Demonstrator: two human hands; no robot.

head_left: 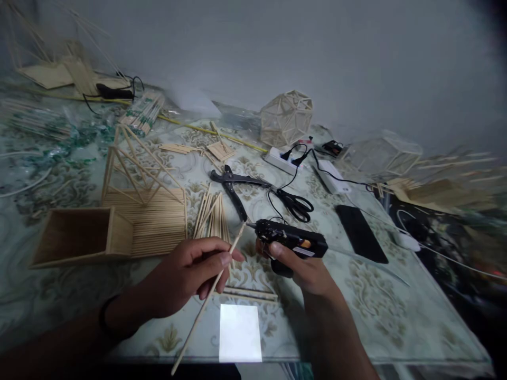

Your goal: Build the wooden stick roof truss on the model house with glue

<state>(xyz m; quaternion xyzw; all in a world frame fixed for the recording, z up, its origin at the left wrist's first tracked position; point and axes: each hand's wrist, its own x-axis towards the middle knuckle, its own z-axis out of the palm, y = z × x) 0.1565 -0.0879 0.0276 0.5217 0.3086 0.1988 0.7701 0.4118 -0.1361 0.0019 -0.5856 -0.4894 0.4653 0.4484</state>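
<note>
Between the thumb and fingers of my left hand (198, 269) is a thin wooden stick (206, 303), slanting from lower left to upper right. My right hand (301, 266) is wrapped round the handle of a black glue gun (291, 237). Its nozzle points left and meets, or nearly meets, the stick's upper end. Behind my left hand lies a bundle of loose sticks (214, 214). A pair of sticks (251, 294) rests on the cloth between my hands. To the left stands a wooden stick model (158, 221) with a box and an open frame.
A cutter tool (233, 187) and black scissors (295, 205) lie beyond the glue gun. A power strip (283, 158) with plugs and cables stands behind them. At right is a black phone (361, 232). Geometric stick frames (287, 119) stand near the wall. A white sheet (240, 332) lies in front.
</note>
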